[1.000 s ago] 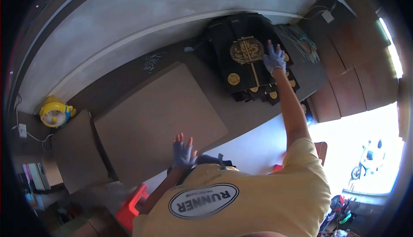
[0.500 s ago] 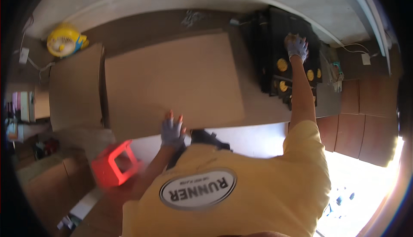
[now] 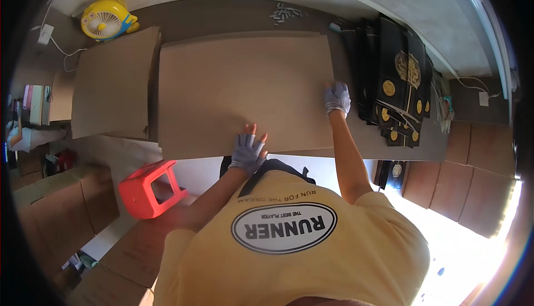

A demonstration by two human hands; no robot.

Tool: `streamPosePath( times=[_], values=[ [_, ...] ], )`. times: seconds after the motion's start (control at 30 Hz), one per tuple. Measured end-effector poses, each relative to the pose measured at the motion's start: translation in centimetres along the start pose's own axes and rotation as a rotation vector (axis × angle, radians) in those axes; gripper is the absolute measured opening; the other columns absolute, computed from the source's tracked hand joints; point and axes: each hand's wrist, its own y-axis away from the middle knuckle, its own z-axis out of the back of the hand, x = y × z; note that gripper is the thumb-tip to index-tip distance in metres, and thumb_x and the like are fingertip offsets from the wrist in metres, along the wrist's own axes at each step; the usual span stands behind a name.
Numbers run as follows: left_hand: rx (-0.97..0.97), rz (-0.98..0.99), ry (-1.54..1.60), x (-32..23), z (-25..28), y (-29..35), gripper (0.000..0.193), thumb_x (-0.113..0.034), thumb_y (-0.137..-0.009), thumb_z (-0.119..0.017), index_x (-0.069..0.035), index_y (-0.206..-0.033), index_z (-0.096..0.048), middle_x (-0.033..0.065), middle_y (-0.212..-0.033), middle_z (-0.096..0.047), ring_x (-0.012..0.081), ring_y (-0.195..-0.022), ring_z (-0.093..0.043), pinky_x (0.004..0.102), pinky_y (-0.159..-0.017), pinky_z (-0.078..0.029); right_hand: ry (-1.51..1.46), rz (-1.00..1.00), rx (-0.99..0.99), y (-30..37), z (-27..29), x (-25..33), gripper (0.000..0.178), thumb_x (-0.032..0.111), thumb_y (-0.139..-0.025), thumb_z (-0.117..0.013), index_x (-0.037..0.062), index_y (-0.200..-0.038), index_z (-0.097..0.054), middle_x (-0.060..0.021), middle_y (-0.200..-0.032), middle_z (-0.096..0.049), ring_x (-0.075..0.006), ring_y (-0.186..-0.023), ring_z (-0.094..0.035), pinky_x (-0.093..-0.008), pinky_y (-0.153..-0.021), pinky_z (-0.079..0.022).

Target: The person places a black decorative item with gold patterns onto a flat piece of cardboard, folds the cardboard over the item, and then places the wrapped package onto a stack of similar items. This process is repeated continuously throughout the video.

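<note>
A large flat brown cardboard sheet [image 3: 245,83] lies on the table before me, with another sheet edge showing behind it. My left hand [image 3: 248,153], in a grey fingerless glove, rests on its near edge with the fingers spread. At the sheet's right edge is my right hand [image 3: 337,97], gloved alike, its fingers curled; whatever they hold, if anything, is hidden. Right of that hand lies an overlapping pile of black flat pieces [image 3: 389,67] with round gold prints.
More cardboard [image 3: 114,86] is stacked at the left, below a yellow toy-shaped fan [image 3: 105,20]. Small grey pieces [image 3: 285,12] lie at the back. A red plastic stool [image 3: 142,195] stands lower left. Brown cartons [image 3: 439,186] are stacked at the right.
My right hand has come off the black pile and moved left to the cardboard's right edge, its fingers now curled. My left hand still lies spread at the near edge. The view has shifted.
</note>
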Motion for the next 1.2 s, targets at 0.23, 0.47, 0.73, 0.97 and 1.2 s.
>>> streamPosePath(
  times=[0.23,0.47,0.73,0.97,1.2],
  values=[
    [-0.506,0.713,-0.279,11.5,3.6,-1.0,0.056,-0.034,-0.083,-0.061,-0.006,-0.131,-0.048,0.0232,-0.134,-0.045,0.0454,-0.127,-0.038,0.0542,-0.101,-0.035,0.073,-0.169,0.131,-6.1,4.1,-6.2,0.034,0.039,-0.079,-0.065,0.0129,-0.101,-0.068,-0.0152,-0.098,-0.069,-0.0351,-0.093,-0.065,-0.0410,-0.080,-0.051],
    [-0.223,0.995,0.141,19.9,7.0,-1.4,0.039,-0.033,-0.089,-0.060,-0.001,-0.111,-0.056,0.0122,-0.112,-0.059,0.0241,-0.097,-0.056,0.0362,-0.085,-0.044,-0.587,-0.006,0.520,-10.7,6.3,-8.2,0.028,0.024,-0.088,-0.066,0.0008,-0.103,-0.067,-0.0019,-0.078,-0.065,-0.0134,-0.073,-0.060,-0.0287,-0.072,-0.050],
    [-0.633,0.163,0.621,10.7,12.4,-10.3,0.044,-0.022,-0.087,-0.061,-0.008,-0.128,-0.052,0.0161,-0.123,-0.052,0.0280,-0.118,-0.046,0.0380,-0.096,-0.040,-0.935,0.583,0.293,-4.1,3.5,3.1,0.059,0.041,-0.098,-0.044,0.0091,-0.146,-0.031,-0.0127,-0.148,-0.032,-0.0255,-0.136,-0.032,-0.0401,-0.110,-0.027],
    [-0.085,0.399,-0.223,2.6,3.2,-16.6,0.053,-0.040,-0.090,-0.048,-0.017,-0.138,-0.046,0.0190,-0.145,-0.038,0.0353,-0.139,-0.027,0.0567,-0.107,-0.023,-0.035,0.581,0.171,2.8,0.9,12.5,0.047,0.040,-0.094,-0.046,0.0325,-0.141,-0.044,-0.0099,-0.151,-0.033,-0.0307,-0.138,-0.030,-0.0494,-0.110,-0.025],
    [-0.120,0.579,-0.349,3.8,2.2,-17.9,0.045,-0.040,-0.091,-0.047,-0.035,-0.136,-0.049,0.0179,-0.154,-0.024,0.0446,-0.139,-0.023,0.0598,-0.105,-0.024,0.225,0.616,0.073,2.8,-4.6,12.0,0.051,0.041,-0.092,-0.048,0.0340,-0.142,-0.041,-0.0157,-0.153,-0.027,-0.0407,-0.141,-0.021,-0.0620,-0.108,-0.017]
  ],
)
